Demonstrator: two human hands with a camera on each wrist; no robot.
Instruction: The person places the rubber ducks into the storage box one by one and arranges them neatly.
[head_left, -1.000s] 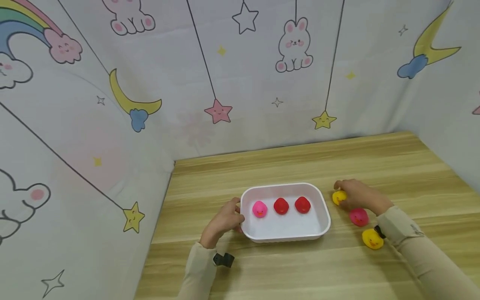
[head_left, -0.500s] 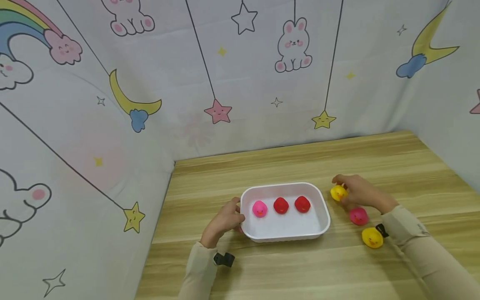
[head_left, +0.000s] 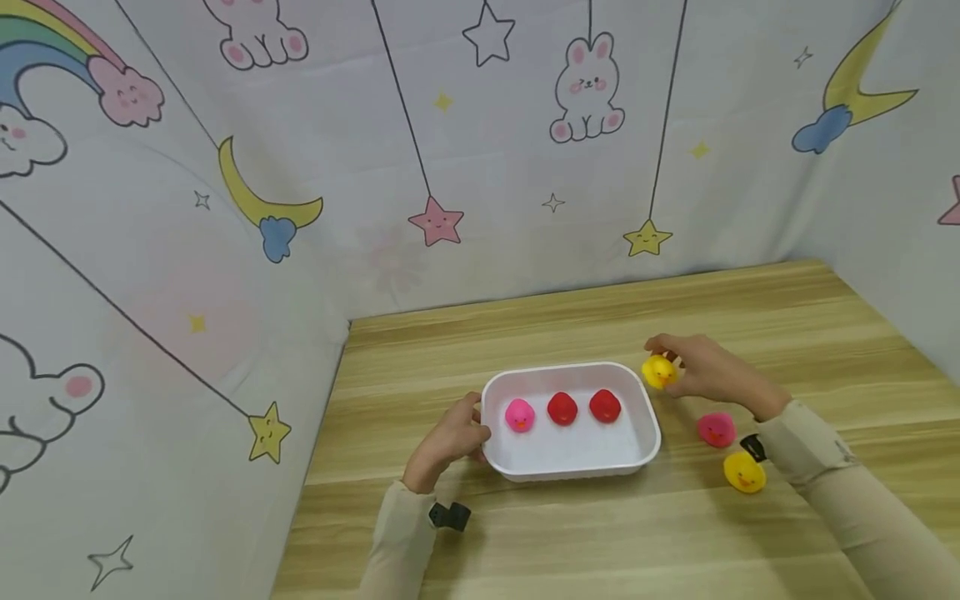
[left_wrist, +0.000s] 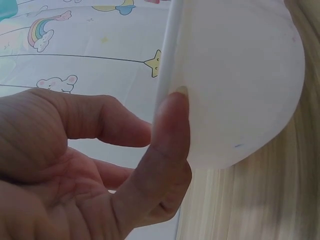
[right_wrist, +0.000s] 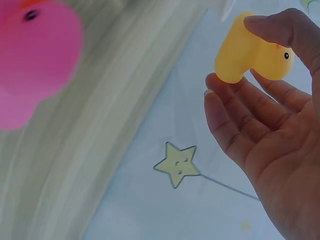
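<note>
1. The right hand pinches a yellow duck between thumb and fingertips; in the right wrist view the palm is open and the fingers are only gently bent.
2. A second ago that duck was farther right and nearer the pink duck on the table; hand and duck have since shifted left and away from the wearer, to just beside the far right corner of the tray.
3. The duck seems to be off the table, though the head view leaves its height, and any touch with the rim, unclear.
4. The left hand has stayed put at the tray's left end, thumb and finger closed on the rim, as the left wrist view shows.
5. Inside the tray, a bright pink duck and two red ducks sit in a row, arranged as before.
6. The deeper pink duck rests on the table, now farther from the right hand.
7. The other yellow duck lies nearer the wearer; the black wrist device, which overlapped its edge earlier, now shows just above it.
</note>
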